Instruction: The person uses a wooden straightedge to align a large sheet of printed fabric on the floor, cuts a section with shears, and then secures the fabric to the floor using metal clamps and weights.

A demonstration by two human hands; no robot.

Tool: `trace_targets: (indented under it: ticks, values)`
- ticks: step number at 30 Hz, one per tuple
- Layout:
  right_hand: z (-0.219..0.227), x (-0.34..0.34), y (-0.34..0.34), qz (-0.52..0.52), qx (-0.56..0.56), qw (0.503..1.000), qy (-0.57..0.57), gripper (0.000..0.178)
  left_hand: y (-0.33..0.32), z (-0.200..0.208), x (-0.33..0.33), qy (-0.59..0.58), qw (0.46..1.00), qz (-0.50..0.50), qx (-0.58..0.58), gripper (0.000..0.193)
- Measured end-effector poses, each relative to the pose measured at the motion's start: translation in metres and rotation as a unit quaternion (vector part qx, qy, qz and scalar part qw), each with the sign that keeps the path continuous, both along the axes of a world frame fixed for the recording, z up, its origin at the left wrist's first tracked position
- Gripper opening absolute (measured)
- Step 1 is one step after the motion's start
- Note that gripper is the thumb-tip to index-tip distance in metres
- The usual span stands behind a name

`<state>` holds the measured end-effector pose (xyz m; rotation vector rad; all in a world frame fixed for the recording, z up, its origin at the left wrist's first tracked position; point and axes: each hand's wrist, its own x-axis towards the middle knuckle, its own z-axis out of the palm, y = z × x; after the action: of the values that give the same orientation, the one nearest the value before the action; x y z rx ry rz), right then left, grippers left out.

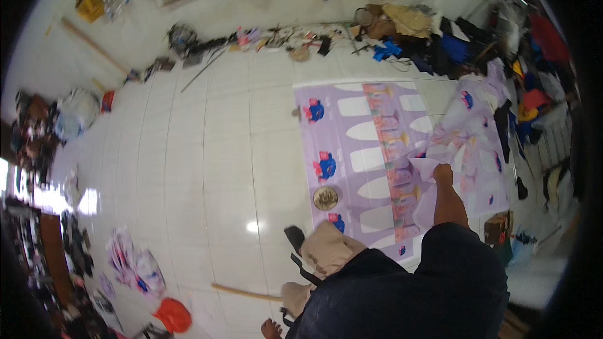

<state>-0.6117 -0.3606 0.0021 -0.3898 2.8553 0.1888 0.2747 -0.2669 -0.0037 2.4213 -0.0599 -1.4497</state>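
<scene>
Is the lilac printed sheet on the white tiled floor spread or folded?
Partly spread: the lilac sheet lies flat at left, but rumples into folds at right, by the right hand.

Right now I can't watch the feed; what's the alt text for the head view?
The person's right hand grips a raised fold of a lilac printed sheet on a white tiled floor; the left hand is well apart from it, near the lower edge. A round container sits on the sheet.
</scene>
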Motion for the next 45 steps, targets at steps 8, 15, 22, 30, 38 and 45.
trace_targets:
  ticks: [8, 15, 22, 30, 38, 45]
  values:
    - [0.139, 0.123, -0.091, -0.039, -0.277, 0.954, 0.111, 0.031, -0.286, 0.035, 0.034, -0.008, 0.958, -0.286, -0.032, 0.019]
    - [0.257, 0.155, -0.092, -0.095, -0.351, 0.902, 0.235, 0.028, -0.59, 0.054, 0.003, -0.015, 0.863, -0.488, -0.132, 0.019]
    - [0.319, 0.182, -0.09, -0.159, -0.323, 0.893, 0.268, 0.022, -0.86, 0.059, -0.171, 0.082, 0.729, -0.646, -0.21, 0.018]
    - [0.201, 0.274, -0.053, -0.202, -0.173, 0.942, 0.206, 0.017, -0.805, 0.054, -0.367, 0.087, 0.498, -0.847, -0.165, 0.037]
    - [-0.173, 0.407, 0.033, -0.227, -0.114, 0.954, 0.162, 0.018, -0.776, -0.237, -0.484, 0.062, 0.059, -0.974, -0.208, 0.035]
    - [-0.394, 0.498, 0.049, -0.37, -0.036, 0.926, 0.063, 0.034, -0.724, -0.416, -0.636, 0.178, 0.333, -0.926, 0.007, 0.041]
